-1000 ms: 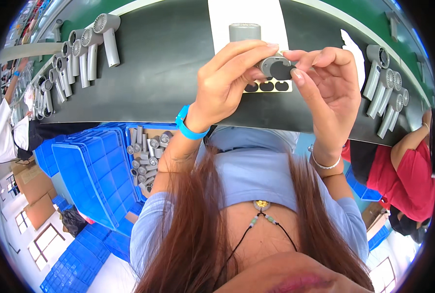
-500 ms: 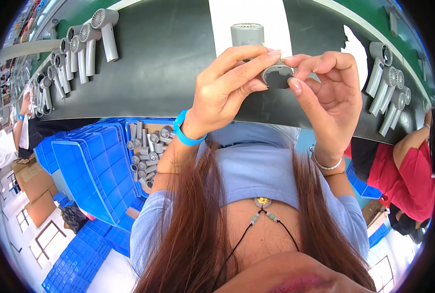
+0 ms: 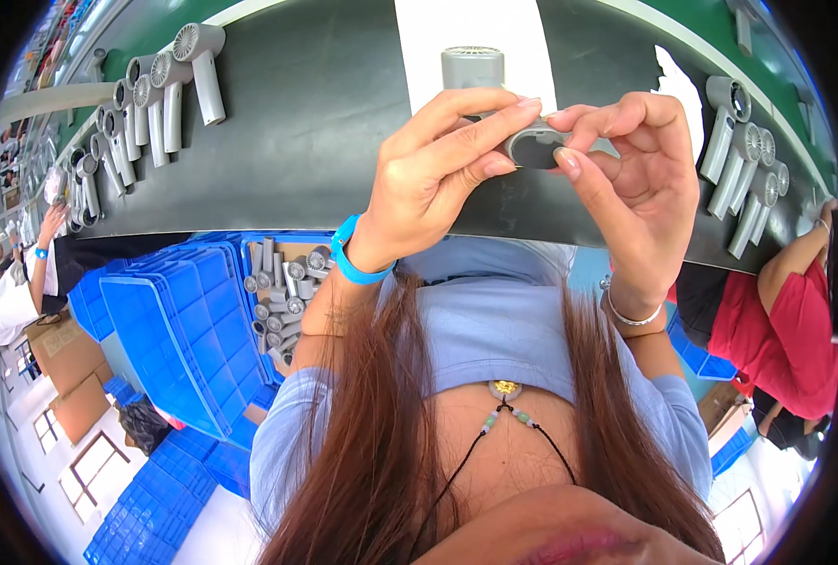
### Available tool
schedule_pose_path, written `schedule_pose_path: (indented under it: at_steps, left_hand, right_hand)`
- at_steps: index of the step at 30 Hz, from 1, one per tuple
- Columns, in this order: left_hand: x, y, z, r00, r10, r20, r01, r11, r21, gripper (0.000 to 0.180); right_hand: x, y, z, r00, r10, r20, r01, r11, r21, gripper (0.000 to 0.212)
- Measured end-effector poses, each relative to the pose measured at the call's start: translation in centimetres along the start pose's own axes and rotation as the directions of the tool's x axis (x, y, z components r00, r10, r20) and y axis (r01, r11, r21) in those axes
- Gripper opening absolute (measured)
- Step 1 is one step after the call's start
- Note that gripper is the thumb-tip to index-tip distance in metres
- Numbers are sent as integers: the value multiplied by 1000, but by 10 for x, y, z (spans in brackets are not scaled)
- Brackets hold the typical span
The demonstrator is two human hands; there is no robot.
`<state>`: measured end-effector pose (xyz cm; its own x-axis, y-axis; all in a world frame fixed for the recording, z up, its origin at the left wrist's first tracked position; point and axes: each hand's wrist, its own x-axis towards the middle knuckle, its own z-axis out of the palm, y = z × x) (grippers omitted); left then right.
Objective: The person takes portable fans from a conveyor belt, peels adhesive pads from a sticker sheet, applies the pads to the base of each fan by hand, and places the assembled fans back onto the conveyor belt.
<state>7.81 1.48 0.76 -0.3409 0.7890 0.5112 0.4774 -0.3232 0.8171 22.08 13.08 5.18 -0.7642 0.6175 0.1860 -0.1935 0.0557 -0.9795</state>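
Observation:
Both my hands are raised over the dark work table. The fingers of my left hand (image 3: 443,165) grip a small grey rounded part (image 3: 537,148) with a dark oval face turned toward me. My right hand (image 3: 631,174) pinches the right edge of that part between thumb and fingers. Just beyond my left hand, a grey handheld fan head (image 3: 473,69) with a slotted top shows over a white sheet (image 3: 523,42). Its lower side is hidden by my fingers, so I cannot tell whether it joins the held part.
Several grey handheld fans (image 3: 199,66) lie along the table's left, with more fans (image 3: 744,155) at the right. A torn white sheet (image 3: 683,99) lies nearby. Blue crates (image 3: 174,320) stand below left, one holding several grey parts (image 3: 282,292). Co-workers (image 3: 777,330) are at both sides.
The dark face of the held part has tipped slightly and looks narrower. My right hand has risen a little; my left hand keeps nearly the same grip.

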Motion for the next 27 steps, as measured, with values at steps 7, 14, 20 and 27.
schedule_pose_path:
  at_steps: [7,14,20,27]
  left_hand:
    - [0,1,0,1000,-7,10,7,1000,3,32]
    - [1,3,0,1000,-19,11,19,1000,5,31]
    - [2,5,-1,999,-39,18,39,999,4,31]
    - [2,3,3,999,8,-31,-8,1000,-6,35]
  right_hand:
    - [0,0,-1,1000,1,0,-1,1000,-13,33]
    - [1,-2,1,1000,10,-10,-10,1000,-21,33]
    - [2,-3,1,1000,11,-9,-11,999,-31,33]
    - [1,-6,2,999,24,-24,-25,999,-44,32]
